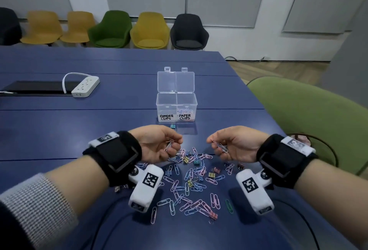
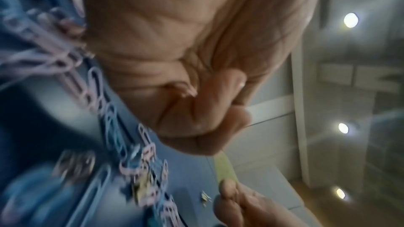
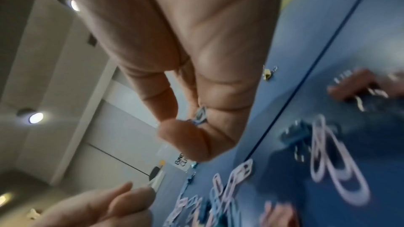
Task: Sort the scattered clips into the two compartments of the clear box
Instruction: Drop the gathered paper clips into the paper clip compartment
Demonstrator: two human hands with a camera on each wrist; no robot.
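Hands, left (image 1: 157, 146) and right (image 1: 237, 146), each pinch pastel paper clips (image 1: 222, 147) before clear box (image 1: 176, 106).

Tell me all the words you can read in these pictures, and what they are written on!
"BINDER CLIPS": front of the clear box, left compartment.
"PAPER CLIPS": front of its right compartment.
Black-and-white square codes on the wrist cameras: patterns, not words.
Right wrist view: the box label is cut off and blurred, unreadable.

Blurred clips (image 2: 104, 127) in wrist views
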